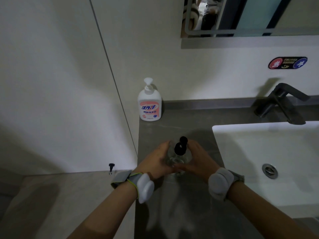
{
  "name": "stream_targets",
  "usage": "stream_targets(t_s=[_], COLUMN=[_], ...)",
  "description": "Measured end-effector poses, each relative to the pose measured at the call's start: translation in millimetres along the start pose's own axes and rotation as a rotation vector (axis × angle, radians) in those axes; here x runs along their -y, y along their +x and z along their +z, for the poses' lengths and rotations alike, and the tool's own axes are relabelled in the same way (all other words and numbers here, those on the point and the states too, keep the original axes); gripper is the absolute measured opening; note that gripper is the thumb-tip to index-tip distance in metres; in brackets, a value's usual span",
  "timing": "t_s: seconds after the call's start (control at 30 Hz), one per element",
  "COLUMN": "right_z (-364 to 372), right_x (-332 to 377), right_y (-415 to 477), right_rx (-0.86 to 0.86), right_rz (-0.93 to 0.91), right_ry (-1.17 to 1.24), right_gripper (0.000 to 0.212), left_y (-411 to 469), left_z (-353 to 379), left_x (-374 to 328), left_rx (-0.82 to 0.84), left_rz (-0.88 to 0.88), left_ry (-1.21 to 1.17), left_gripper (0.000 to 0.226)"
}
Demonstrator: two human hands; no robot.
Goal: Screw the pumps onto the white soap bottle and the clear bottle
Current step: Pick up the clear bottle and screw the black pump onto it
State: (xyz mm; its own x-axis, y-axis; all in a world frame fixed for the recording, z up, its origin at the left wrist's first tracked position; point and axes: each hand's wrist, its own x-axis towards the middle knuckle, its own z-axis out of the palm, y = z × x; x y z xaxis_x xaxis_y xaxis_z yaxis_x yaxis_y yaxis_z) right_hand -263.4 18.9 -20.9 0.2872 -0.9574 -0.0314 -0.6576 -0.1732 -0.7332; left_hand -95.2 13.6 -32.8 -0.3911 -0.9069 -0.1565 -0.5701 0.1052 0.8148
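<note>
Grey counter point(172, 213) runs along the wall; white sink point(259, 152) is set in it on the right, dark tap point(283, 100) behind the basin. Mirror point(241, 16) above.

White bottle point(149, 105) stands upright at the counter's back left corner, against the wall, well apart from both hands. Its white pump point(148, 83) is seated on the neck and looks screwed down; tightness cannot be judged from here.

Clear bottle point(178, 157) stands upright on the counter near the front edge, between the two hands, just left of the sink rim. Long axis vertical, pointing up toward the camera. Black pump point(180, 147) sits on top of its neck, nozzle pointing away from the person.

Left hand point(155, 163) cups the bottle's left side, fingers curled round the glass. Right hand point(195, 161) cups the right side, fingers wrapped likewise; the fingertips of the two hands meet or nearly meet at the near side of the bottle. Neither hand is on the pump collar; both grip the body below it. Each wrist carries a grey band with a white sensor.

Judgement: second pump is in hand, thread state not visible. The collar lies directly above both sets of fingers, equally near each. Next move probably needs one hand to hold the body while the other rises to turn the collar about the vertical axis.
</note>
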Motion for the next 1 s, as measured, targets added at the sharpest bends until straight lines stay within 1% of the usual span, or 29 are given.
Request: stream_targets(t_s=[0.13,0.2,0.3,0.43,0.6,0.73,0.8,0.93,1.0], right_z=[-7.1,-10.4,-16.6,-25.4,-35.5,-42.0,-44.5,-49.0,-51.4], right_x=[-3.7,-6.3,-12.6,-21.3,-27.4,-27.4,-26.6,-23.2,-20.7], right_y=[16.2,24.3,42.4,69.7,110.8,142.0,155.7,175.0,180.9], right_rx=[0.084,0.106,0.077,0.086,0.073,0.085,0.084,0.024,-0.006], right_rz=[-0.036,-0.039,-0.021,-0.007,0.011,-0.011,-0.019,-0.067,-0.104], right_ry=[0.058,0.051,0.051,0.027,-0.014,-0.029,-0.033,-0.02,-0.023], right_gripper=[0.073,0.073,0.072,0.073,0.074,0.072,0.068,0.058,0.055], left_y=[11.4,15.0,22.2,34.4,53.3,68.0,73.5,81.9,85.3], left_z=[-5.6,-10.3,-18.6,-28.4,-40.5,-48.5,-52.0,-58.5,-60.8], left_x=[3.2,5.5,8.6,12.5,17.8,22.9,25.4,28.7,30.9], left_rx=[0.03,0.04,0.032,0.01,0.001,-0.015,-0.018,-0.03,-0.031], left_rz=[-0.016,-0.029,-0.031,-0.011,0.0,0.01,-0.001,0.011,-0.004], left_ry=[-0.041,-0.034,-0.002,0.047,0.038,0.028,0.025,0.065,0.078], left_gripper=[0.098,0.099,0.096,0.084,0.071,0.064,0.064,0.074,0.072])
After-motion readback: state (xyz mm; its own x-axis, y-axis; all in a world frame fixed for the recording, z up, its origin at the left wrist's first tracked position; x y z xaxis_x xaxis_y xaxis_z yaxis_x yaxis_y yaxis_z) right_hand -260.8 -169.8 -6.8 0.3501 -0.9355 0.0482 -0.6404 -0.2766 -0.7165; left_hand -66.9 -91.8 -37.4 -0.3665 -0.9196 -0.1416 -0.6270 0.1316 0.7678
